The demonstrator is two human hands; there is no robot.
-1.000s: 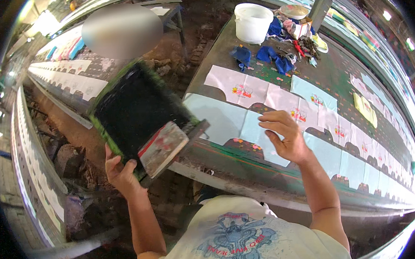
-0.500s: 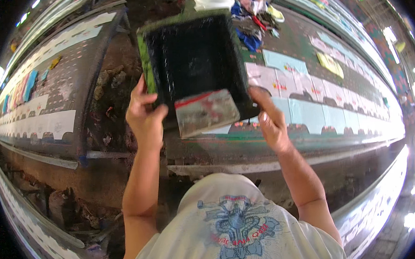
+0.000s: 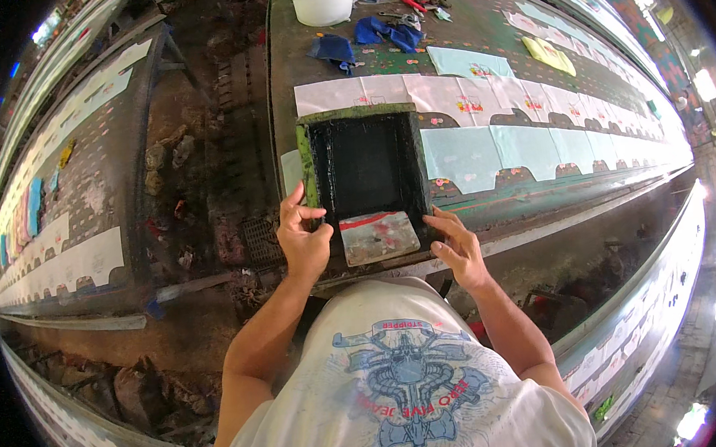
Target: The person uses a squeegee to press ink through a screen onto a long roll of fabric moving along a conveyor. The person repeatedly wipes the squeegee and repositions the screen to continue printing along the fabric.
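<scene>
Head view: nearest, a white printed shirt (image 3: pixel 400 377) is seen. Beyond it, a green-edged frame (image 3: pixel 309 169) is held over the table (image 3: pixel 480 205), its left side pinched by the left hand (image 3: pixel 306 239); its right near corner is met by the curved right hand (image 3: pixel 458 250), whose grip cannot be told. A stained block (image 3: pixel 379 238) is carried at its near end. Cloth pieces (image 3: pixel 460 156) are laid beyond, then blue rags (image 3: pixel 387 33) and a white bucket (image 3: pixel 322 2).
</scene>
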